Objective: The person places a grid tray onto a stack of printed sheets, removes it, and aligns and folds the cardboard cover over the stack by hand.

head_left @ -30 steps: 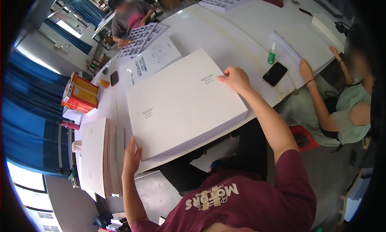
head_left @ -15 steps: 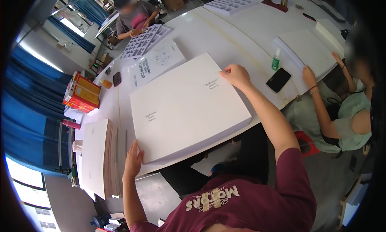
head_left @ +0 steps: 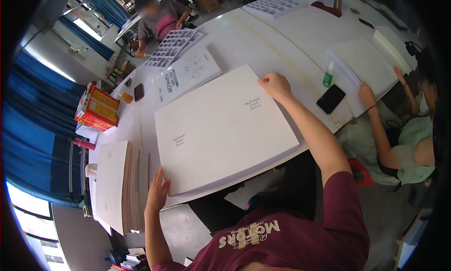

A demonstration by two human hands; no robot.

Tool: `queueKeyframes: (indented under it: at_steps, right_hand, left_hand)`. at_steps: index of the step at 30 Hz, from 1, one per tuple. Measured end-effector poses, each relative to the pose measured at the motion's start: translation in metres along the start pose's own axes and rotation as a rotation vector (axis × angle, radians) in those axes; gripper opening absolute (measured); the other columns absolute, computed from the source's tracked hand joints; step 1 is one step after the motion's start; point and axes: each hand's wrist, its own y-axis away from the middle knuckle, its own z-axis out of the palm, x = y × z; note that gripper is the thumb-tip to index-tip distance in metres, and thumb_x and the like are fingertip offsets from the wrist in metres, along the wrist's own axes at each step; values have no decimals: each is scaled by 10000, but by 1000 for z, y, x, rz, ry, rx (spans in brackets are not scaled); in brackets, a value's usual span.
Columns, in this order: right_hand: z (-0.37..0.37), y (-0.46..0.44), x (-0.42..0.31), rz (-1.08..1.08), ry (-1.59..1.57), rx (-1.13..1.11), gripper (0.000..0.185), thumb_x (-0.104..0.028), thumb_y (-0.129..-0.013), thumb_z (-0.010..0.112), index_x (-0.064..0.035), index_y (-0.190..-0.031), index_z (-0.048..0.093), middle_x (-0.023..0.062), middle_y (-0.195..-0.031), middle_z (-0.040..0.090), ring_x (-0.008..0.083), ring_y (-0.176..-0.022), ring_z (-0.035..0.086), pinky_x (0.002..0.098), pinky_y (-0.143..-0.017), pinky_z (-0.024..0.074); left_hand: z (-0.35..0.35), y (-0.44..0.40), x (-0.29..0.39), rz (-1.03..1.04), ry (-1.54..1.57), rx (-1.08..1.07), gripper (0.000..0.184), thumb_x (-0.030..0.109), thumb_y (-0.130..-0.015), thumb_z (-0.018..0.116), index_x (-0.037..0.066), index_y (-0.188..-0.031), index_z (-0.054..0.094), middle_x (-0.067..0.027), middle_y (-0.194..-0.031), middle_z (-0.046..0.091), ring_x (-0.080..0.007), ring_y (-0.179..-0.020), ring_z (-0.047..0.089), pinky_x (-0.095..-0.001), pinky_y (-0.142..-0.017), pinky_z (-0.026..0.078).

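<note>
A large, flat white box [head_left: 225,130] with two small blocks of grey print lies at the table's near edge. Against its near left corner rests my left hand [head_left: 158,191], with extended fingers along the side. My right hand [head_left: 276,86] has its fingers curled in a pinch at the box's right edge, towards the far corner; the fingertips are partly hidden. Just beyond the box, a printed sheet [head_left: 188,76] marked "ULTIMATE" lies on the table.
Left of the box stands a stack of white boards [head_left: 112,186], with a red-yellow carton [head_left: 97,106] beyond. To the right are a black phone [head_left: 330,99] and green spray bottle [head_left: 328,76]. A co-worker's hands [head_left: 367,94] hold white panels at right; another person sits across near compartment trays [head_left: 171,47].
My view has shifted slightly, and both hands stay at the box. The box's front wall shows a little less height. The person across has moved a hand away from the trays.
</note>
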Motion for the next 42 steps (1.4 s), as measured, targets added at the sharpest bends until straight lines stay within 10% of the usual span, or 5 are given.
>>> queueKeyframes:
  at_steps: [42]
  right_hand:
    - [19,-78,7,-5,-60,-250,350,-293,-800,757,21,-949,718,125,-879,713,199,-821,664,324,-726,508]
  left_hand:
    - [-6,-4,9,-85,-74,-99,555,103,-940,539,0,-1450,347,-222,-1405,476,-391,-1273,462,-438,-1068,346]
